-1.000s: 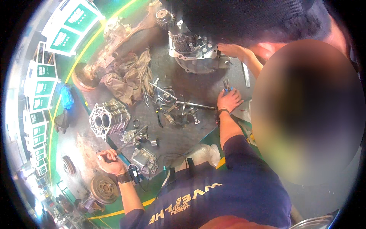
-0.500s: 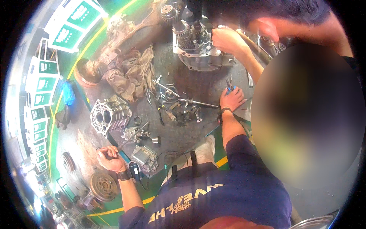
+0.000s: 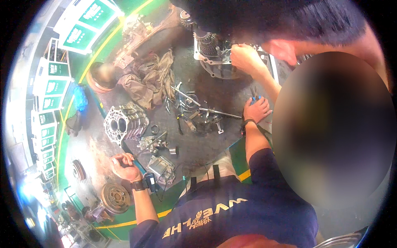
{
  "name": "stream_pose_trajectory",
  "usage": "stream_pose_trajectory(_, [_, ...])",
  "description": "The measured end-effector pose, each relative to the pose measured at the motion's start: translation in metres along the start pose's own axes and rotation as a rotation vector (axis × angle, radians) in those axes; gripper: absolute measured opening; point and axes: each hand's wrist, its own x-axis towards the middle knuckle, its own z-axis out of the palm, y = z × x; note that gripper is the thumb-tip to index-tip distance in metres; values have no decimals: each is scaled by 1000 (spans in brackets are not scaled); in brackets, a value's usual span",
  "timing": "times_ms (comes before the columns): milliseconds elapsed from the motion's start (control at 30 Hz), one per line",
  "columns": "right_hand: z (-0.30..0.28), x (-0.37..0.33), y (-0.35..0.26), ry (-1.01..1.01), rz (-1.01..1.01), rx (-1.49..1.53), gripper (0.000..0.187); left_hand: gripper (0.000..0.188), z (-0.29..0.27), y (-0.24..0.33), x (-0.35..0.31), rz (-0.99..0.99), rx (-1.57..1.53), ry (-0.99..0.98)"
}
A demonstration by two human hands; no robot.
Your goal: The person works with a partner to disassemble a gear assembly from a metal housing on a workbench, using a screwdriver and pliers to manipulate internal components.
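Observation:
My right hand (image 3: 257,110) lies on the dark workbench (image 3: 198,153) at the right, closed over the blue handles of a pair of pliers (image 3: 253,90); the jaws point away from me. My left hand (image 3: 126,167) is at the bench's near left, palm up, fingers loosely bent and apart, with nothing visible in it. Closest to it are a cast metal cover (image 3: 161,168) and a small valve-like metal assembly (image 3: 151,144). Beyond these stands a ribbed aluminium housing (image 3: 125,123) with two round bores.
A co-worker's hand (image 3: 247,58) touches a gear assembly (image 3: 206,45) at the far side. Shafts and forks (image 3: 190,113) lie mid-bench, near a crumpled brown cloth (image 3: 151,78). A rusty disc (image 3: 115,198) is at the lower left; a blue bag (image 3: 80,98) is at the left.
The whole view has shifted slightly, moving the scene right and a little down. The co-worker's head has come lower over the gears, covering more of them. Both my hands keep nearly the same pose.

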Motion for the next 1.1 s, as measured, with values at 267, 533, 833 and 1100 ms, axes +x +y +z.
stream_pose_trajectory(267, [-25,8,-14,-313,117,-60,66,35,5,0,2,-8,12,6])
stream_pose_trajectory(533, [-10,1,-6,-193,96,-9,66,30,1,1,0,12,-14,-24])
stream_pose_trajectory(833, [3,2,-3,37,-8,-26,64,31,4,-6,0,-16,-56,-15])
stream_pose_trajectory(1100, [4,-3,-2,-13,18,-43,65,32,-12,-6,2,-20,-33,16])
